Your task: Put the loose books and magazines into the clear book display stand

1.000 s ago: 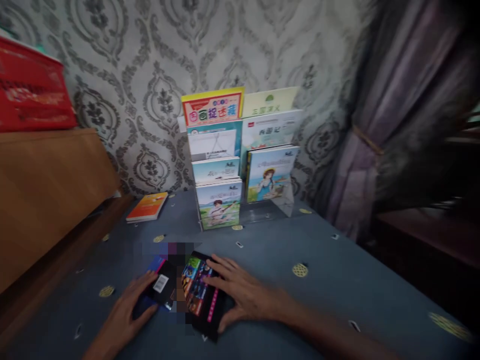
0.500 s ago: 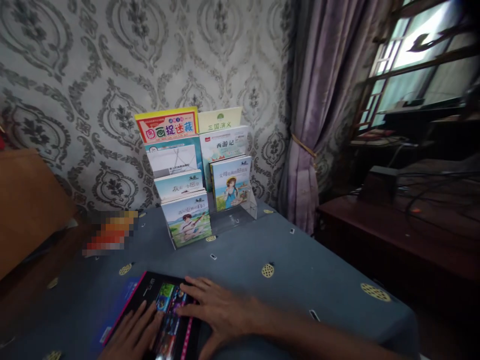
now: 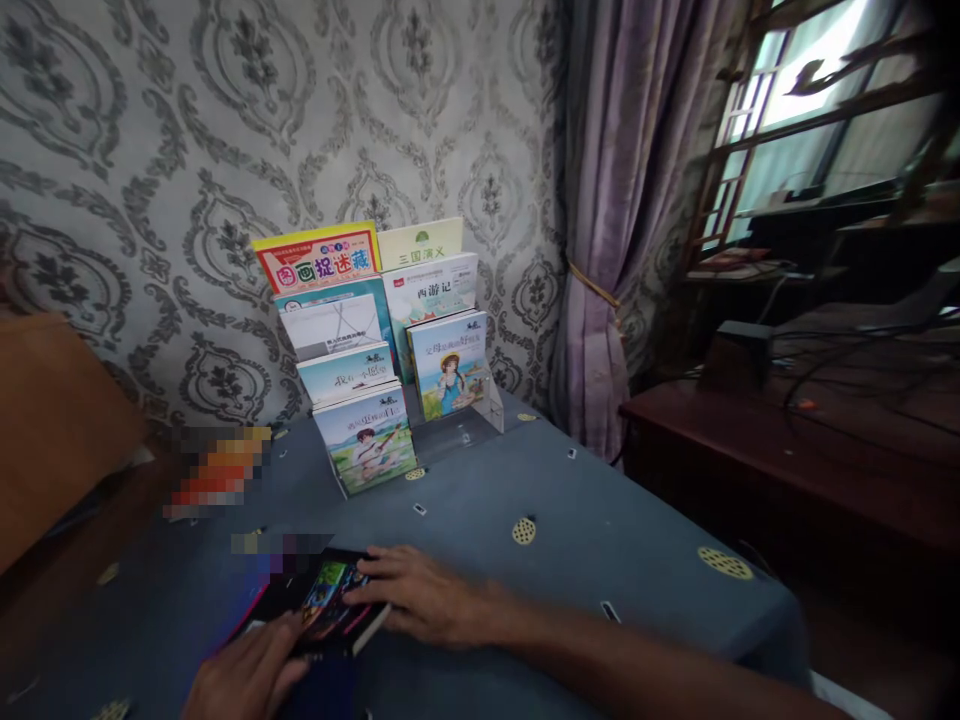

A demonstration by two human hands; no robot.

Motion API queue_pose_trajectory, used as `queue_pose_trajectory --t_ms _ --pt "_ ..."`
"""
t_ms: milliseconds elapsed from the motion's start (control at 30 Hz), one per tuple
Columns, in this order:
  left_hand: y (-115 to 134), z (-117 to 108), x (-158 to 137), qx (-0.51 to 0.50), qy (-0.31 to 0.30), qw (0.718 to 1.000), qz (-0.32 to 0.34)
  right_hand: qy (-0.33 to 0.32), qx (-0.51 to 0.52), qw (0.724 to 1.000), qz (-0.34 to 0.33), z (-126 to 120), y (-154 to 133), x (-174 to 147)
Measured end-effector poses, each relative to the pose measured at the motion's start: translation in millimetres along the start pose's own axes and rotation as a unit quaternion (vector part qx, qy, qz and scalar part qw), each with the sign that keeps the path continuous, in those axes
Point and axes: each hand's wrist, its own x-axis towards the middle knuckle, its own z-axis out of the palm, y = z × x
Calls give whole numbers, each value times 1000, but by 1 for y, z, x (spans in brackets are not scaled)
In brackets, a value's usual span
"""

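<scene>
A black book (image 3: 330,600) with small colourful pictures and a pink edge lies low in view, over the blue tablecloth. My right hand (image 3: 420,600) holds its right side, fingers spread across the cover and thumb by the page edges. At the near left corner, my left hand (image 3: 251,665) grips the book, its fingers bent over the cover. Pale page edges show at the near right side. Behind stands a clear stepped rack (image 3: 491,405) filled with several books, among them one with a guitar player on its cover (image 3: 371,440).
The blue tablecloth (image 3: 480,500) carries yellow pineapple prints. A brown cardboard box (image 3: 64,430) is at the left, near a blurred red and orange item (image 3: 221,470). A purple curtain (image 3: 600,250) hangs behind; a dark red cabinet (image 3: 697,450) with cables stands at right.
The book's near edge has come into view and its page edges now show. My left hand has moved down and left, its fingers now bent over the corner. The camera view has shifted slightly.
</scene>
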Motion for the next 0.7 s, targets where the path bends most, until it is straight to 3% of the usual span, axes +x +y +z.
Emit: queue_pose_trajectory --t_ms 133,267,300,367,433,533,700 --pt "9 -26 37 13 44 989 -139 70 141 987 26 4 8 11" --pt "10 -43 49 35 143 949 -278 199 262 941 82 6 22 18" --pt "9 -45 46 28 136 944 -299 224 273 930 100 6 26 20" --pt "9 -45 33 -26 37 950 -308 250 291 915 124 7 33 21" --pt "10 -43 17 -99 -133 946 -277 254 317 904 135 7 36 22" --pt "13 -41 2 -144 -320 903 -248 257 363 884 143 6 36 22" --pt "8 -44 6 -168 -409 864 -241 254 418 857 164 6 32 23"
